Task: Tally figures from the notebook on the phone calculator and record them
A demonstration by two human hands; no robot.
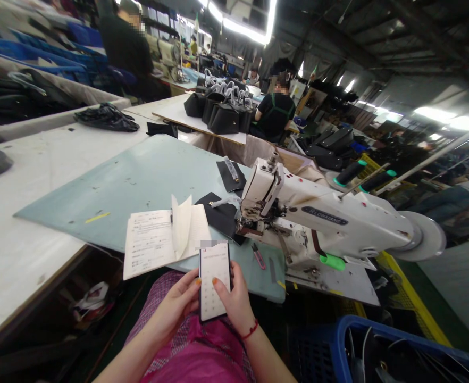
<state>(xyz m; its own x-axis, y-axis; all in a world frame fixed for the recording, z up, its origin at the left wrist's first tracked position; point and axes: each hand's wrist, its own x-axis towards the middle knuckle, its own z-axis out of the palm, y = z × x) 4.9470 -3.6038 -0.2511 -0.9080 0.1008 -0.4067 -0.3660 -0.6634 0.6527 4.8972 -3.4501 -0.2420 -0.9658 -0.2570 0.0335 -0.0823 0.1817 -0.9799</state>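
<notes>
1. Pale green mat [150, 170]: it covers the work surface in front of you and carries the paper and black pieces described below.
2. Open notebook [149, 239]: it lies on the mat at your left, its near corner reaching past the mat's edge. The left page bears writing; loose leaves stand up near the fold.
3. Your left hand [184, 295]: it grasps the phone from the left side, thumb at the edge.
4. Phone [214, 290]: held above your lap, just beside the notebook, screen towards you. Rows of keys appear on it; their characters are too small to read.
5. Black pieces [219, 215]: two lie on the mat beyond the phone, near the machine.
6. Your right hand [237, 298]: it grasps the phone's right side, thumb over the screen; whether the thumb presses cannot be told. The step in hand appears to be keying on the phone. Further keying calls for a steady left-hand grip and a free right thumb.
7. Pink-handled tool [259, 258]: it lies on the mat, well clear of your fingers.
8. Sewing machine [318, 205]: it stands at your right, touched by neither hand.
</notes>
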